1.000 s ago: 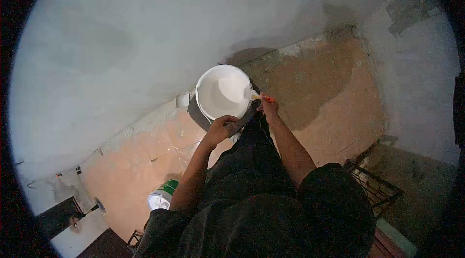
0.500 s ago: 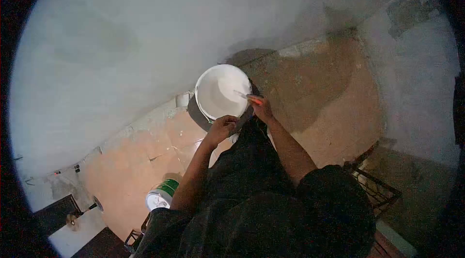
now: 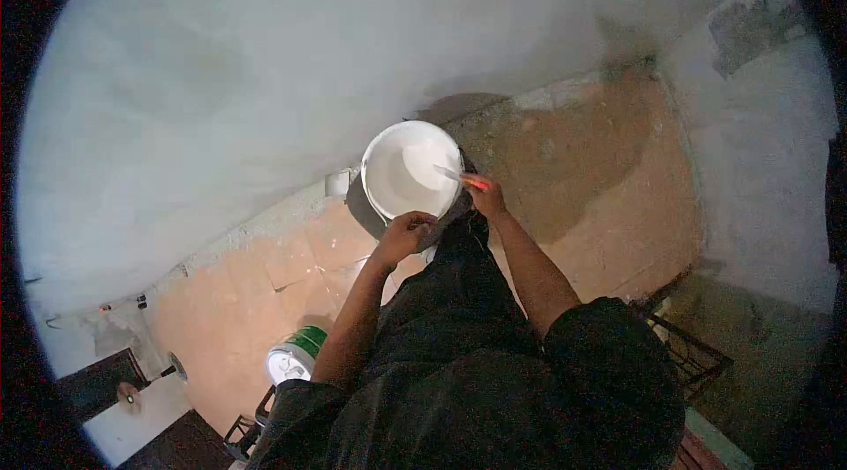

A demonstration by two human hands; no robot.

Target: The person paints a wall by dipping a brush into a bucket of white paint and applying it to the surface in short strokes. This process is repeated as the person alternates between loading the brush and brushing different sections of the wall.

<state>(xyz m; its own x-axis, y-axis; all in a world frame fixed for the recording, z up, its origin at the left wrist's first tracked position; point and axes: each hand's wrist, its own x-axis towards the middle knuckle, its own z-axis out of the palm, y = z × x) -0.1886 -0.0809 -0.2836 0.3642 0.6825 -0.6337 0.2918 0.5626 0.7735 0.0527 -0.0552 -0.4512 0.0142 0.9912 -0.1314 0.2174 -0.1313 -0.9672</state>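
Note:
A large white bucket (image 3: 386,172) stands against the wall, with white material inside. My right hand (image 3: 488,198) is closed round the orange handle of a tool (image 3: 450,173), whose pale blade extends over the bucket's opening. At the bucket's near rim is my left hand (image 3: 408,232), its fingers curled together; what they hold, if anything, is hidden.
A green and white paint bucket (image 3: 306,342) sits on the tiled floor (image 3: 221,320) at lower left. Dark metal frames stand at lower right (image 3: 693,351) and lower left. The pale wall (image 3: 221,91) rises beyond the white bucket.
The white bucket and both hands appear slightly lower and to the right in the view. My right hand still holds the tool over the bucket.

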